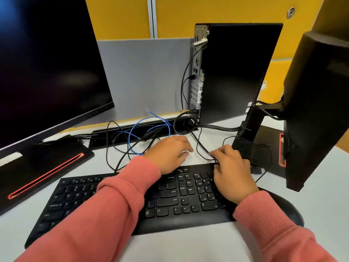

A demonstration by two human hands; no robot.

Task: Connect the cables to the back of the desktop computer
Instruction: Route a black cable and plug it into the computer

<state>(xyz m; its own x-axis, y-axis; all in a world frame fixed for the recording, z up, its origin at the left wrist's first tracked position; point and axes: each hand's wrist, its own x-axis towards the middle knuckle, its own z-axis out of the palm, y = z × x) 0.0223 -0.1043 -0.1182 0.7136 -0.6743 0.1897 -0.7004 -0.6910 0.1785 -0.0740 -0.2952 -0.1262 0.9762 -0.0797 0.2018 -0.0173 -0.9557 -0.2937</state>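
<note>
The desktop computer [236,72] stands upright at one o'clock on the tabletop [188,246], its port side facing left with black cables plugged in. The right hand [233,173], at four o'clock, has its fingers [217,154] curled round a thin black cable [198,146]. The left hand [169,154] rests beside it, fingers relaxed, holding nothing. A loose blue cable [149,127] loops at twelve o'clock behind the keyboard [170,201].

A pale grey desk [188,244] carries a flat black keyboard [170,197] at its front and a slim black tower computer [236,72] standing upright at the back. Between them lie tangled black cables [117,148] and a looped blue network cable [132,133], with two black monitor bases, one at the left [43,167] and one at the right [270,144], and a dark mouse [290,210] just beside the keyboard's right end.
</note>
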